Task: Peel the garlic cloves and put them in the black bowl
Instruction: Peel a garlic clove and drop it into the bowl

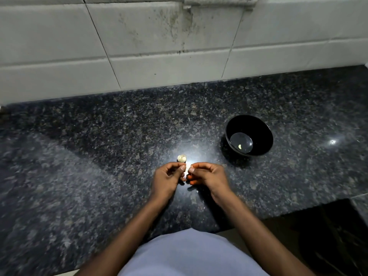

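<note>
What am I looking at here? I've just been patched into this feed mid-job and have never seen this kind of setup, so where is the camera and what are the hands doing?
There is no machine: a person works with bare hands, and the single picture comes from a camera worn on their head, looking forward and down. The two forearms come up from the bottom edge. The left hand and right hand meet over a dark speckled countertop and together pinch a small pale garlic clove, apparently to peel it. Just beyond the left hand, more garlic lies on the counter. To the right stands the black bowl, with one pale clove already in it. A tiled wall runs behind the counter.
</note>
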